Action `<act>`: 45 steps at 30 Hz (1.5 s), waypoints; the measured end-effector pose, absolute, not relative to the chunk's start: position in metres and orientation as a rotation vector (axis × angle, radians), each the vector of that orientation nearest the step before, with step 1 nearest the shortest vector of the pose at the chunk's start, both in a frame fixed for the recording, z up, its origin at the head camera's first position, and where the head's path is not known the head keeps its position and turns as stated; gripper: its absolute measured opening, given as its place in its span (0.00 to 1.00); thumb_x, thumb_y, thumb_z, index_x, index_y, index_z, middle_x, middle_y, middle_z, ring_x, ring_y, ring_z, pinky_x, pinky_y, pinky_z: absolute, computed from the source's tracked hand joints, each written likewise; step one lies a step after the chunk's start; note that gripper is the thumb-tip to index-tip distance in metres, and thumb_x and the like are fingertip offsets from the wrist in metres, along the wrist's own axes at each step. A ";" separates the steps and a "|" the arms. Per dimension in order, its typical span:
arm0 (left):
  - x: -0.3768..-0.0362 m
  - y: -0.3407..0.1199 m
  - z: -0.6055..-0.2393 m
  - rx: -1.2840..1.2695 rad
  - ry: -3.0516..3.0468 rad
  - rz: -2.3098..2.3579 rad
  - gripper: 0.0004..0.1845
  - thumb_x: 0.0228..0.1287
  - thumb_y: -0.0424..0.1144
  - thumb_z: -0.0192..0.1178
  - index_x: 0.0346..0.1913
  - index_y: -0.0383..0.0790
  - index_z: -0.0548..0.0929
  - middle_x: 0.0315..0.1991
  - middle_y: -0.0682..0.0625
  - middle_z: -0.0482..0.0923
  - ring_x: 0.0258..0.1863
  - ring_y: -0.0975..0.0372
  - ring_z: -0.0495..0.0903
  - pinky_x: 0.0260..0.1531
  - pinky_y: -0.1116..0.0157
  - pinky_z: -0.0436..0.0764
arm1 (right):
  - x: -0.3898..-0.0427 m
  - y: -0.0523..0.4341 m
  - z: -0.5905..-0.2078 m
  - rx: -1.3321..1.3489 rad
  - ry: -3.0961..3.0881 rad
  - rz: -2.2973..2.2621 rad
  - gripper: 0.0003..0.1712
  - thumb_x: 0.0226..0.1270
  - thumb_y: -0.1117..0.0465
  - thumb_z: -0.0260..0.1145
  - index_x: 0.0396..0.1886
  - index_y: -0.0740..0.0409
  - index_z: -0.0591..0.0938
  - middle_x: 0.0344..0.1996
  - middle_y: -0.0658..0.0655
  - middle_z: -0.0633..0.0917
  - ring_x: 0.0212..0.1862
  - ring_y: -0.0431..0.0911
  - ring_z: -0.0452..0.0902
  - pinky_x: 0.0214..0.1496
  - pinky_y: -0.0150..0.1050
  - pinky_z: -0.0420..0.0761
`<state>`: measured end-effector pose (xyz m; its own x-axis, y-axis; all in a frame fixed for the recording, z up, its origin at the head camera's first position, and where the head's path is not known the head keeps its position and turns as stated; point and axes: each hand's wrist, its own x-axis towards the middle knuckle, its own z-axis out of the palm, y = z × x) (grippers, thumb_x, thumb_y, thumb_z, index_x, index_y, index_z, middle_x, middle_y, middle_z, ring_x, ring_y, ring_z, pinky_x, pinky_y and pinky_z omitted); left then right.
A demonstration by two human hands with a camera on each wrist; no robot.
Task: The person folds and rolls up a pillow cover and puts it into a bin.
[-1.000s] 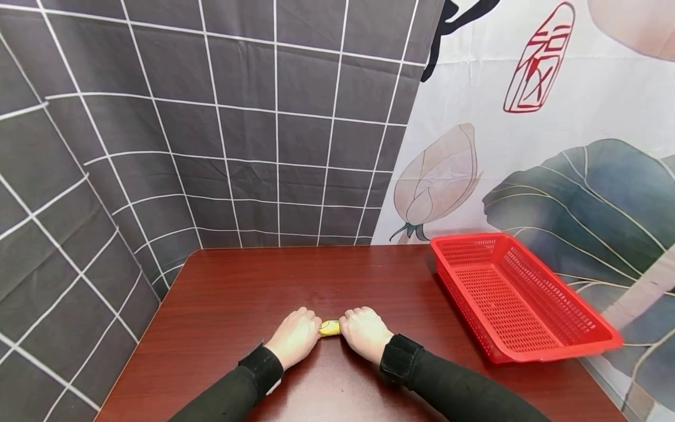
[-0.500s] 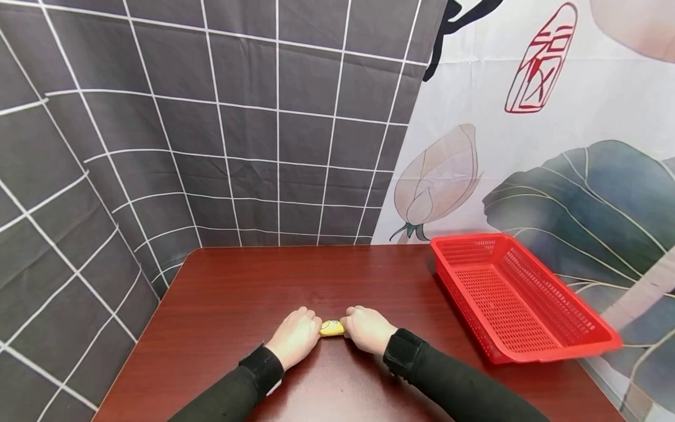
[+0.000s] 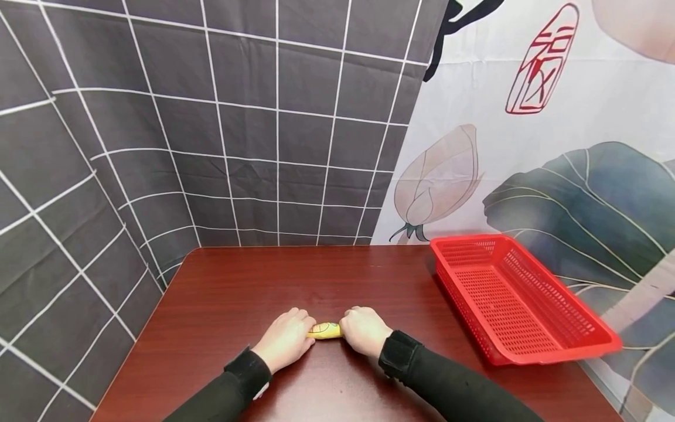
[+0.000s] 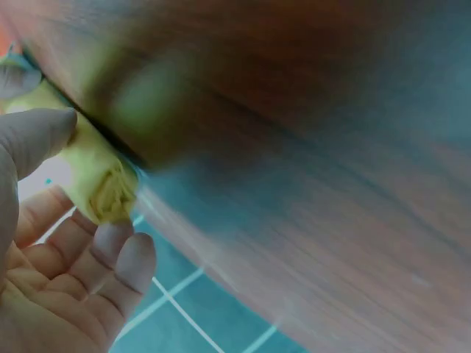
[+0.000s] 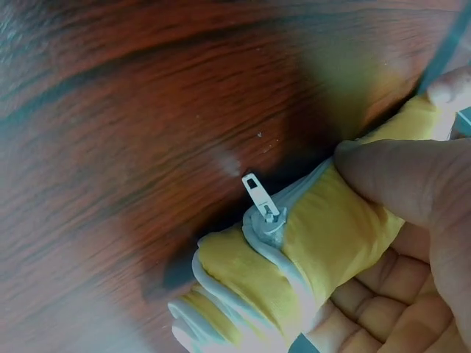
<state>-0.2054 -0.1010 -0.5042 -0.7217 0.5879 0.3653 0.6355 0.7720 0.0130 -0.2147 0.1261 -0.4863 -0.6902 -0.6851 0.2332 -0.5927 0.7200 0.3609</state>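
Note:
A rolled-up yellow fabric zip pouch (image 3: 324, 331) lies crosswise on the table between both hands, a printed pattern showing on its middle. At its left end my left hand (image 3: 286, 340) holds the roll; in the left wrist view the thumb (image 4: 44, 136) lies on the yellow fabric and the fingers bend near its coiled end. My right hand (image 3: 364, 331) grips the other end. Up close in the right wrist view, the thumb presses the pouch (image 5: 331, 228) from above with curled fingers behind it. White piping winds round that end, and a metal zipper pull (image 5: 259, 195) sticks out.
A red perforated plastic basket (image 3: 437, 258) stands at the right side of the reddish-brown table (image 3: 253, 281). Grey grid-patterned cloth (image 3: 242, 135) hangs behind and to the left. Another cloth with printed flowers (image 3: 437, 176) hangs at the right.
My left hand has shifted a little to the left along the pouch, and more of its yellow fabric shows between the hands. The right hand has hardly moved.

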 end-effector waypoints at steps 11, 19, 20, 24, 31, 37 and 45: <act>-0.172 -0.141 -0.487 -0.657 -2.868 -0.463 0.17 0.57 0.49 0.80 0.42 0.44 0.87 0.36 0.54 0.83 0.39 0.60 0.81 0.43 0.56 0.82 | -0.218 0.128 -0.494 0.963 -2.537 -0.346 0.15 0.56 0.60 0.75 0.14 0.47 0.82 0.18 0.46 0.82 0.23 0.44 0.76 0.26 0.38 0.77; -0.152 -0.154 -0.481 -0.492 -3.012 -0.638 0.19 0.57 0.49 0.80 0.45 0.42 0.89 0.40 0.52 0.85 0.44 0.58 0.84 0.49 0.51 0.84 | -0.209 0.128 -0.498 0.921 -2.538 -0.286 0.11 0.54 0.61 0.74 0.17 0.50 0.82 0.19 0.48 0.82 0.24 0.45 0.78 0.27 0.39 0.78; -0.150 -0.154 -0.480 -0.481 -3.006 -0.639 0.19 0.57 0.49 0.80 0.46 0.43 0.89 0.40 0.53 0.86 0.44 0.58 0.84 0.49 0.52 0.84 | -0.208 0.129 -0.499 0.917 -2.529 -0.279 0.11 0.54 0.61 0.74 0.17 0.50 0.81 0.19 0.48 0.82 0.24 0.45 0.78 0.26 0.38 0.78; -0.145 -0.154 -0.478 -0.460 -2.962 -0.629 0.19 0.57 0.49 0.80 0.47 0.44 0.89 0.41 0.53 0.86 0.46 0.58 0.84 0.51 0.53 0.84 | -0.202 0.131 -0.501 0.905 -2.497 -0.255 0.12 0.53 0.61 0.74 0.16 0.50 0.80 0.18 0.48 0.81 0.23 0.44 0.76 0.26 0.37 0.77; -0.139 -0.154 -0.475 -0.436 -2.939 -0.665 0.20 0.58 0.50 0.79 0.48 0.43 0.89 0.43 0.53 0.87 0.47 0.59 0.85 0.52 0.54 0.84 | -0.188 0.142 -0.485 0.925 -2.517 -0.185 0.10 0.52 0.62 0.76 0.18 0.50 0.82 0.19 0.47 0.82 0.24 0.43 0.78 0.28 0.36 0.78; -0.139 -0.156 -0.476 -0.385 -2.981 -0.691 0.21 0.60 0.52 0.78 0.50 0.43 0.89 0.45 0.53 0.87 0.50 0.58 0.85 0.54 0.52 0.84 | -0.178 0.158 -0.463 0.947 -2.547 -0.130 0.09 0.50 0.61 0.78 0.21 0.51 0.83 0.19 0.47 0.82 0.25 0.43 0.78 0.28 0.38 0.79; -0.137 -0.159 -0.479 -0.369 -2.985 -0.711 0.21 0.59 0.52 0.79 0.49 0.44 0.88 0.45 0.54 0.86 0.49 0.58 0.85 0.53 0.52 0.84 | -0.173 0.187 -0.428 0.848 -2.509 -0.028 0.12 0.48 0.63 0.81 0.24 0.53 0.83 0.19 0.49 0.81 0.24 0.43 0.75 0.27 0.38 0.77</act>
